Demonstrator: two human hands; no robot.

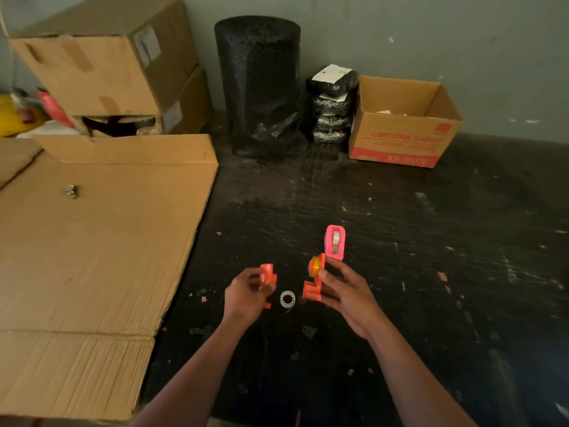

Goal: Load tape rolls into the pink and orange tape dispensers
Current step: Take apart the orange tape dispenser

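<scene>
Head view, left hand: left hand [246, 291] pinches a small orange plastic dispenser half [267, 276], held above the table.
Head view, right hand: right hand [341, 289] grips the other orange plastic dispenser half [313, 283], long axis upright, with a yellowish tape roll [314, 267] seated on its hub at the top.
Key relation: the two orange halves face each other across a gap, apart; left piece lies left of the roll side. Closing looks like a sideways move, either hand equally near.
Pink dispenser: pink plastic tape dispenser [335, 241] stands on the dark scuffed table [400, 226], just behind the right hand, a whitish roll already inside.
Loose ring: clear ring [288, 298] on the table between the hands, untouched; spent core or thin roll, cannot tell.
Progress: pink judged loaded, orange not yet closed.
Open cardboard box [403, 131]: far back; contents mostly hidden.
</scene>
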